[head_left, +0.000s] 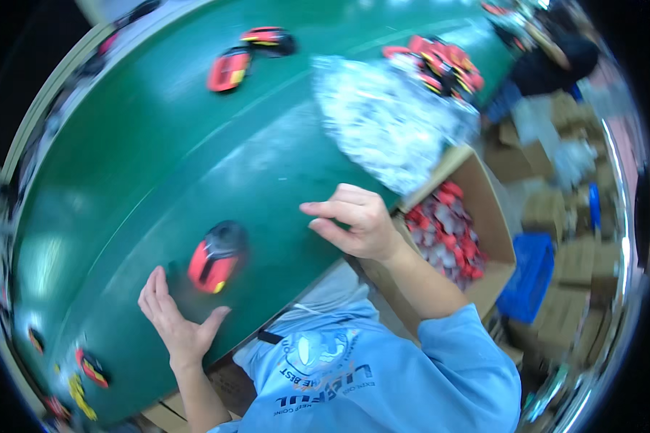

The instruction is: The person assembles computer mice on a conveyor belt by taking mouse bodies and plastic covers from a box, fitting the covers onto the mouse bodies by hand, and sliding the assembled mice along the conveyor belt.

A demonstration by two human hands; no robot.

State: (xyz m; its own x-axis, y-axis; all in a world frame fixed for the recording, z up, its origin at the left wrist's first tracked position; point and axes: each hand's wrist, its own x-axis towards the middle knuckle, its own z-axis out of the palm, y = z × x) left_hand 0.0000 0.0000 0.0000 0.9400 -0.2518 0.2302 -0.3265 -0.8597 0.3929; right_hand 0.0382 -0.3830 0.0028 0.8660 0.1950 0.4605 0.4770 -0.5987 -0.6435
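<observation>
A red and black piece with a yellow patch (213,260), shaped like a small toy car, is over the green table (267,173) and slightly blurred. Just left of it, my left hand (177,321) is open, thumb spread away from the fingers and nothing in it. My right hand (357,220) hovers farther right, apart from the piece. Its index finger and thumb point left with a small gap and nothing visible between them, while the other fingers curl in, their tips hidden.
Clear plastic bags (390,115) lie beside a pile of red and black pieces (444,68). Two similar pieces (230,70) sit at the far side. An open carton (498,245) of red and clear parts stands right, near a blue crate (527,278). Another person (556,61) is at far right.
</observation>
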